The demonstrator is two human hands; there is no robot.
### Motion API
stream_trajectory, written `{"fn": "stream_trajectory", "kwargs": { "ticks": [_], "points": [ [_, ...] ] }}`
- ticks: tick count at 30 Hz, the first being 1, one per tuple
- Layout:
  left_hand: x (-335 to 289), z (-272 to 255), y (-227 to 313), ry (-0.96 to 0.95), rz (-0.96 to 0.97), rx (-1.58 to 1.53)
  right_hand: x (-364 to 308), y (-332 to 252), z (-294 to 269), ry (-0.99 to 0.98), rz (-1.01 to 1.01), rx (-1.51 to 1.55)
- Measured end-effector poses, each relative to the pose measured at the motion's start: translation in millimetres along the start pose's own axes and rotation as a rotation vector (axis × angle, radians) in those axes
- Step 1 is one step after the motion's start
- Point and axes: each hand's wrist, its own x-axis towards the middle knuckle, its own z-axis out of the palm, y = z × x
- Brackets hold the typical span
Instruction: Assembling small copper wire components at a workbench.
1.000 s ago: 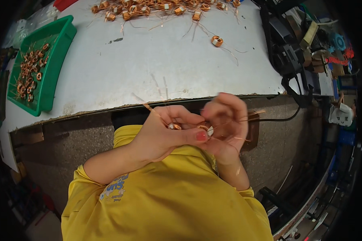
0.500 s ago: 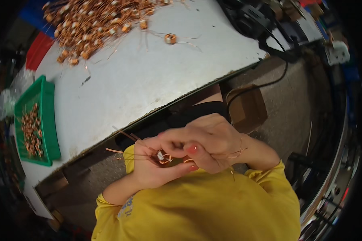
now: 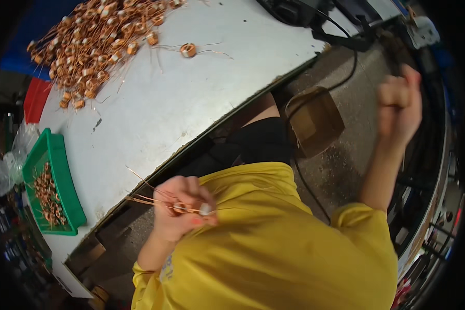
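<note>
Near the front of my yellow shirt, my left hand (image 3: 178, 209) is closed around a small copper-wire coil (image 3: 205, 210) with a white part showing at the fingertips. Copper wire ends poke out to the left of that hand, past the table edge. My right hand (image 3: 399, 106) is raised far out to the right, away from the table, its fingers curled and the thumb or a finger pressed against them. It is slightly blurred, and anything pinched in it is too fine to see.
A large heap of wire coils (image 3: 95, 46) covers the far left of the white table (image 3: 139, 129). One single coil (image 3: 188, 50) lies beside it. A green tray (image 3: 70, 186) holds smaller copper rings. A cardboard box (image 3: 315, 124) stands on the floor; a black cable (image 3: 354, 67) hangs nearby.
My hands were together over the coil; now my right hand has swung far out to the right and up. My left hand has moved slightly left, still gripping the coil.
</note>
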Motion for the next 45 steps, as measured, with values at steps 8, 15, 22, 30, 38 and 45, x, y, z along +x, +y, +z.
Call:
{"fn": "stream_trajectory", "kwargs": {
  "ticks": [8,15,22,30,38,45],
  "points": [
    [12,9,13,-0.182,-0.055,0.037,-25,74,78,-0.198,0.094,-0.523],
    [20,16,23,-0.485,-0.104,0.578,17,153,157,-0.576,-0.814,-1.319],
    [14,25,9,-0.268,-0.238,0.009,40,182,187,-0.685,-0.802,-1.707],
    [20,24,5,0.006,-0.27,-0.233,16,113,180,-0.474,-0.083,-0.881],
    [31,2,21,-0.076,-0.089,-0.088,-52,67,172,-0.552,0.291,-0.31],
    [30,31,14,0.146,0.138,0.06,-76,74,173,-0.562,0.101,-0.461]
  ]
}}
